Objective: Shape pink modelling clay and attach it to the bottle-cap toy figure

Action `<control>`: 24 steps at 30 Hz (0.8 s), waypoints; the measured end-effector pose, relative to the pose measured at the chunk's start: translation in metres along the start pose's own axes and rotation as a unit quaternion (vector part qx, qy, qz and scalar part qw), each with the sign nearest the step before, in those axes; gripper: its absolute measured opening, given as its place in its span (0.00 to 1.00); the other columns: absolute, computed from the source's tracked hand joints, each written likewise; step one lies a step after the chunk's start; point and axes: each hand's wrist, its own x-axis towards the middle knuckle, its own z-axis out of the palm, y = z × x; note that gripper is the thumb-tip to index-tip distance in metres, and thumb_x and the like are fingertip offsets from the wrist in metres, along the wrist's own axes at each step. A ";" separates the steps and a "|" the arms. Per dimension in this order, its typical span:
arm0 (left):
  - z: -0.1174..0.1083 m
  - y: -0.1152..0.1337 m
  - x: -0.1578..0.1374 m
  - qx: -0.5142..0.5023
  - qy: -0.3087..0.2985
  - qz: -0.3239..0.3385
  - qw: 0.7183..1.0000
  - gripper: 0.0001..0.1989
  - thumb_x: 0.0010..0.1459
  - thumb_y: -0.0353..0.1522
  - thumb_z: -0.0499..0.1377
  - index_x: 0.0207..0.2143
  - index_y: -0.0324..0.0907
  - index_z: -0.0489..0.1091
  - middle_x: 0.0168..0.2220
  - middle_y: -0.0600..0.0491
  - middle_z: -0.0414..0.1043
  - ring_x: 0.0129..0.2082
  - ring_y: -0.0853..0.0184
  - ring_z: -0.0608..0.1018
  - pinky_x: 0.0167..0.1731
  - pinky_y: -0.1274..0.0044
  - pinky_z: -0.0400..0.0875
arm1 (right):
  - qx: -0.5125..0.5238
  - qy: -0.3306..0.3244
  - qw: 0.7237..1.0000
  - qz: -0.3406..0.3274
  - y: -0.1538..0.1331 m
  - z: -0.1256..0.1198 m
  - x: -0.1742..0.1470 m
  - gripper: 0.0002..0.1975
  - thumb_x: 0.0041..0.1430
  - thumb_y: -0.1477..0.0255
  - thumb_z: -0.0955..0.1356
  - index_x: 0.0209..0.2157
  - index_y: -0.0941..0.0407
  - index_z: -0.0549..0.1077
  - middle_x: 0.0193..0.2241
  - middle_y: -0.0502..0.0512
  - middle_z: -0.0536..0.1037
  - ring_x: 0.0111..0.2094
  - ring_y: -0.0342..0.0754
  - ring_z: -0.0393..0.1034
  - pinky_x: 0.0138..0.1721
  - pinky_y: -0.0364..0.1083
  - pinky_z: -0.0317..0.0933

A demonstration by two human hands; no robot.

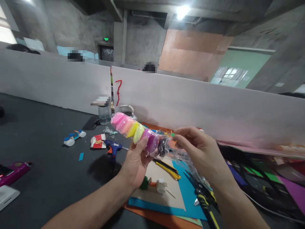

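Head view: I record the left hand (135,163) closed around a clear plastic sleeve (138,132), raised above the beige board (175,202). It contains a row of coloured lumps (132,130): pink, peach, yellow, pale green, purple and black. The right hand (202,151) has thumb and fingers drawn together at the sleeve's right end; I cannot confirm a pinch. One transparent jar (104,115) stands near the white partition (78,86), contents unclear.

Left hand (135,163) curled, right hand (202,149) pinching, bare forearms (95,199) angled inward
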 end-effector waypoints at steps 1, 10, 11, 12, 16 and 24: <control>0.002 0.002 0.002 -0.007 0.014 0.012 1.000 0.23 0.50 0.33 0.71 0.48 0.44 0.72 0.46 0.50 0.79 0.46 0.61 0.80 0.46 0.70 0.75 | -0.028 0.042 0.998 -0.042 -0.003 -0.001 -0.006 0.06 0.63 0.67 0.68 0.37 0.54 0.74 0.32 0.53 0.78 0.32 0.47 0.74 0.34 0.47 0.68; 0.004 0.014 -0.001 -0.031 0.021 0.072 0.997 0.22 0.45 0.30 0.74 0.44 0.44 0.75 0.38 0.53 0.81 0.35 0.68 0.82 0.39 0.76 0.78 | -0.255 0.034 0.930 -0.262 -0.003 0.009 -0.027 0.07 0.65 0.75 0.66 0.43 0.54 0.75 0.58 0.63 0.70 0.59 0.61 0.63 0.54 0.63 0.64; 0.005 0.015 -0.002 -0.026 0.027 0.076 0.996 0.22 0.44 0.29 0.74 0.44 0.44 0.76 0.37 0.54 0.82 0.34 0.69 0.82 0.38 0.77 0.78 | -0.258 0.034 0.931 -0.255 0.000 0.012 -0.026 0.08 0.65 0.74 0.66 0.44 0.55 0.75 0.59 0.65 0.69 0.59 0.62 0.63 0.54 0.63 0.64; 0.005 0.015 -0.003 -0.019 0.031 0.080 0.996 0.23 0.43 0.29 0.75 0.43 0.44 0.76 0.37 0.55 0.82 0.34 0.69 0.82 0.38 0.78 0.78 | -0.256 0.036 0.933 -0.250 0.002 0.014 -0.025 0.09 0.65 0.75 0.66 0.45 0.56 0.75 0.59 0.65 0.69 0.59 0.61 0.63 0.54 0.63 0.64; 0.006 0.014 -0.005 0.007 0.025 0.078 0.997 0.24 0.43 0.29 0.75 0.44 0.43 0.76 0.38 0.54 0.82 0.35 0.66 0.83 0.40 0.75 0.79 | -0.197 -0.004 0.951 -0.238 0.008 0.012 -0.027 0.15 0.66 0.75 0.65 0.53 0.52 0.71 0.64 0.60 0.64 0.62 0.57 0.61 0.57 0.60 0.62; 0.000 0.008 -0.002 0.045 0.029 0.116 0.992 0.26 0.44 0.28 0.73 0.47 0.45 0.74 0.38 0.54 0.82 0.36 0.67 0.83 0.42 0.74 0.79 | -0.139 -0.081 0.968 -0.195 0.011 0.007 -0.027 0.08 0.65 0.68 0.66 0.45 0.49 0.72 0.61 0.57 0.68 0.61 0.57 0.63 0.57 0.61 0.63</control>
